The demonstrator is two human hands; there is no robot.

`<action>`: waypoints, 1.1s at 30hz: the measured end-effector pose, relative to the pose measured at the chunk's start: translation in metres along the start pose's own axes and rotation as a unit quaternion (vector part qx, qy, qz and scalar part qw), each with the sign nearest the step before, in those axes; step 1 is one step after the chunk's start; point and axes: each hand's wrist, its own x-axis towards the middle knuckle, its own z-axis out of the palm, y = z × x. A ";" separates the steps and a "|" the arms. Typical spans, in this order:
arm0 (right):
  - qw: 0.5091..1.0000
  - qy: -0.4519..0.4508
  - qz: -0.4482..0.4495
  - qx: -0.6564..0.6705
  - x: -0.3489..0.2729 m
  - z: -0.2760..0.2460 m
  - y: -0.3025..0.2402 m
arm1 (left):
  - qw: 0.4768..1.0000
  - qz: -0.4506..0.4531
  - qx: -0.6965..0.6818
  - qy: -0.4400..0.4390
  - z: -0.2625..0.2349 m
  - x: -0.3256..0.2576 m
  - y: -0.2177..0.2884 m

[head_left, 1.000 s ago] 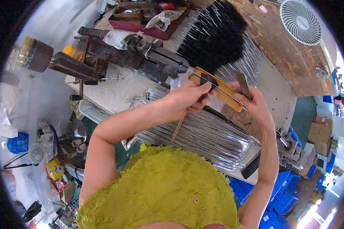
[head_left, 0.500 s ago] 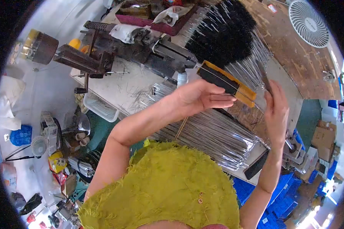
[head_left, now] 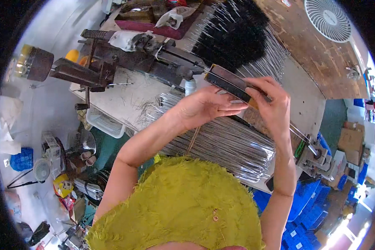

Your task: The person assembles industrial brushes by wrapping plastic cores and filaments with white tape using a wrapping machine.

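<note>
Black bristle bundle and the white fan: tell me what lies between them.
In the head view, only bare brown wooden board lies between the black bristle bundle and the white fan; thin silver rods fringe the bundle's side.

A worker in a fuzzy, lime-green top with a shaggy, tufted pile, seen from above. Both forearms are bare to the elbow, the left hand and right hand ungloved, without rings, watch or bracelet.
</note>
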 end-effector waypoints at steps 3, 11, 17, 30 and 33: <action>0.999 -0.022 0.013 -0.030 -0.003 -0.006 0.012 | 1.000 -0.014 -0.002 0.025 -0.002 0.004 0.003; 0.998 -0.020 0.032 -0.044 -0.018 -0.027 0.014 | 0.993 0.022 0.075 0.088 -0.010 0.018 -0.002; 0.999 -0.017 0.011 -0.043 -0.011 -0.026 0.016 | 0.989 0.050 0.103 0.090 -0.006 0.020 -0.005; 0.962 0.054 0.152 -0.220 -0.078 -0.096 -0.004 | 0.990 0.037 0.076 0.111 -0.009 0.025 -0.003; 0.866 -0.031 0.164 -0.471 -0.103 -0.116 0.010 | 0.987 0.044 0.090 0.126 -0.008 0.024 -0.004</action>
